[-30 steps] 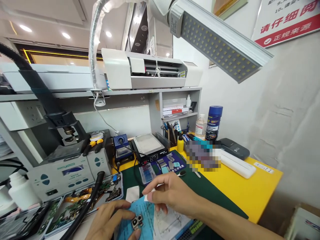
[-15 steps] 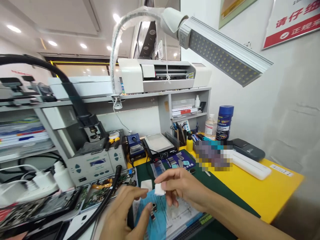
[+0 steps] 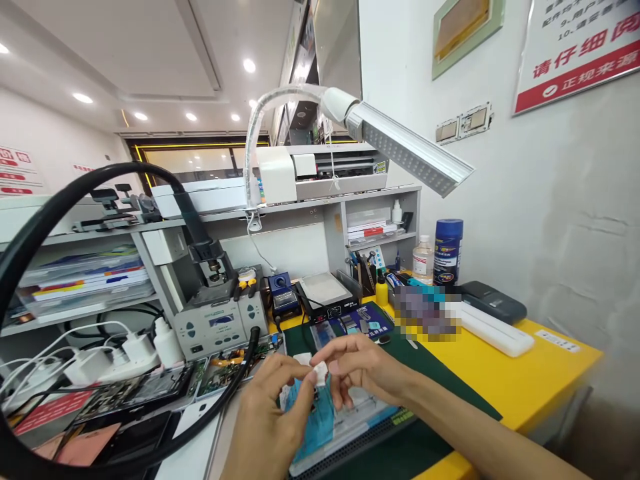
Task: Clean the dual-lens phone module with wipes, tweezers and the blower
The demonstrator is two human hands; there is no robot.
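Observation:
My right hand [image 3: 363, 370] is raised a little above the bench and pinches a small white pad [image 3: 320, 374] between thumb and forefinger. My left hand [image 3: 267, 417] is lifted next to it with fingers curled, its fingertips meeting the pad; whatever small part it holds is hidden behind the fingers. Under both hands lies a blue work mat [image 3: 320, 417] with a phone frame on it, on a dark green bench mat [image 3: 430, 380].
A grey rework station [image 3: 220, 327] with a black hose [image 3: 235, 380] stands left of the hands. Trays of circuit parts [image 3: 150, 387] lie at the left. A hot plate [image 3: 327, 297], blue spray can [image 3: 447, 243], bottle [image 3: 423, 257] and LED lamp [image 3: 410, 157] stand behind. The yellow table [image 3: 505, 373] extends right.
The view pulled back and turned left. My left hand rose from the blue mat and came up to the white pad in my right hand; the small camera part is no longer in view.

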